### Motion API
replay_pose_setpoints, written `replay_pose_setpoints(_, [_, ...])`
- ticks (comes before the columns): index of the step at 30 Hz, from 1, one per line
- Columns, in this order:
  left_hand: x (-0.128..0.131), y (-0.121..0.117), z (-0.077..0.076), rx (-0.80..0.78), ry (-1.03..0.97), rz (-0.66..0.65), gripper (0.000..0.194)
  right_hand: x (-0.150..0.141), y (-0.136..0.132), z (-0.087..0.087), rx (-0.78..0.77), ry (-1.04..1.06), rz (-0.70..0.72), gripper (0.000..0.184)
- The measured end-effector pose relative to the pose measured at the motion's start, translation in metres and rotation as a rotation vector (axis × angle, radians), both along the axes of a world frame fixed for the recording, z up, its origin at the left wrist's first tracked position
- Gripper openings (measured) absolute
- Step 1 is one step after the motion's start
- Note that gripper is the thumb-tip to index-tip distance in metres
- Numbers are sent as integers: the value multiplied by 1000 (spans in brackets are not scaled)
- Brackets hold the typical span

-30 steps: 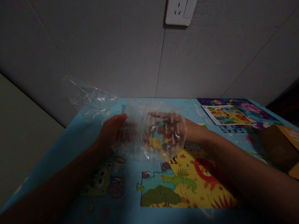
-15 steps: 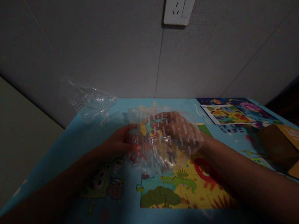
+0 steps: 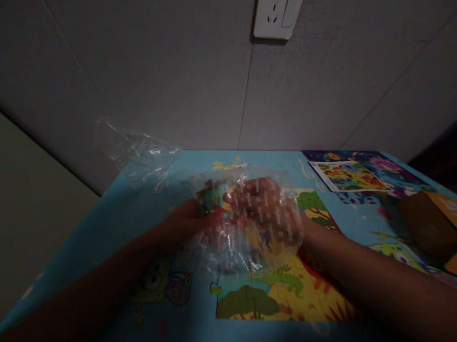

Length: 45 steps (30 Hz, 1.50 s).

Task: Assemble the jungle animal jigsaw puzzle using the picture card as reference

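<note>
A clear plastic bag [image 3: 227, 248] with white printing hangs over part of a jigsaw puzzle [image 3: 282, 303]. My left hand [image 3: 194, 220] is closed on the bag's left side, thumb on top. Inside the bag is my right hand [image 3: 265, 199], seen through the film, its fingertips closed against colourful puzzle pieces [image 3: 213, 197] near my left hand. How many pieces there are is unclear. The joined puzzle lies flat under the bag and my right forearm, showing a crocodile, a bush and a tree; its middle is covered.
Another crumpled clear bag [image 3: 144, 158] lies at the table's back left edge. At the back right a picture card [image 3: 350, 176] rests on the cartoon-patterned blue tablecloth [image 3: 105, 225]. An orange box [image 3: 450, 220] stands at the right. Behind is a wall with a socket [image 3: 274, 19].
My right hand has turned inside the bag, and the puzzle pieces have come close to my left hand. The bag's lower edge has dropped slightly over the puzzle.
</note>
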<state>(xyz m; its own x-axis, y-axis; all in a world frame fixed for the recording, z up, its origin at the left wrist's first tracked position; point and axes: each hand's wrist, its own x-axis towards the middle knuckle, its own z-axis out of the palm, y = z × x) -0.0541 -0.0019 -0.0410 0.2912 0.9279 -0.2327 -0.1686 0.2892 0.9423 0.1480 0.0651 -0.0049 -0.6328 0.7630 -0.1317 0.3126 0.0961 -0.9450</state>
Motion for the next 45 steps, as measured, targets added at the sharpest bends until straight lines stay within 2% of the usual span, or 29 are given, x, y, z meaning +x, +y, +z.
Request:
replay_pose_setpoints(2, [-2, 3, 1, -16, -10, 72, 36, 0, 0, 4, 26, -5, -89, 43])
replay_pose_setpoints(5, [-8, 13, 3, -47, -21, 280, 33, 2, 9, 11, 108, 57, -288, 47])
replay_pose_setpoints(7, [-13, 18, 5, -70, -47, 362, 29, 6, 18, 15, 92, 139, -413, 52])
replay_pose_setpoints(8, [-15, 19, 5, -80, -58, 369, 28, 8, 22, 18, 41, 168, -414, 56])
replay_pose_setpoints(10, [-17, 20, 5, -98, -69, 333, 29, 11, 25, 21, -108, 177, -294, 59])
replay_pose_setpoints(12, [-16, 17, 5, -113, -67, 262, 32, 11, 23, 23, -236, 126, -134, 52])
replay_pose_setpoints(14, [-13, 15, 6, -117, -60, 206, 33, 9, 19, 22, -269, 74, -84, 38])
replay_pose_setpoints(16, [-12, 14, 8, -113, -69, 188, 32, 7, 21, 20, -229, 92, -158, 27])
replay_pose_setpoints(18, [-12, 15, 10, -83, -125, 206, 34, 8, 28, 18, -171, 174, -297, 18])
replay_pose_setpoints(21, [-12, 18, 12, 27, -172, 296, 40, 17, 51, 13, -124, 308, -522, 9])
replay_pose_setpoints(23, [-13, 19, 10, 109, -96, 374, 46, 28, 69, 8, -100, 354, -652, 12])
replay_pose_setpoints(25, [-13, 19, 6, 192, 64, 397, 45, 41, 87, 2, -85, 353, -769, 12])
replay_pose_setpoints(28, [-13, 17, -2, 430, 459, 296, 32, 59, 106, 1, -55, 184, -920, 17])
replay_pose_setpoints(29, [-14, 17, -5, 533, 594, 244, 30, 63, 108, 3, 41, 89, -969, 24])
replay_pose_setpoints(31, [-15, 17, -12, 725, 798, 136, 33, 64, 101, 10, 393, -92, -1001, 40])
replay_pose_setpoints(32, [-16, 18, -15, 795, 863, 87, 37, 60, 93, 14, 610, -158, -950, 44])
replay_pose_setpoints(34, [-17, 19, -20, 879, 941, 15, 42, 47, 70, 18, 935, -224, -692, 36])
replay_pose_setpoints(36, [-19, 19, -23, 915, 969, -12, 42, 28, 45, 13, 1024, -261, -313, 25])
replay_pose_setpoints(38, [-20, 19, -24, 932, 963, -4, 38, 10, 25, 0, 992, -320, 16, 29])
replay_pose_setpoints(41, [-19, 18, -24, 948, 930, 7, 30, -5, 12, -26, 1009, -456, 124, 38])
replay_pose_setpoints(45, [-17, 17, -21, 983, 902, 9, 27, -6, 18, -43, 962, -446, 78, 44])
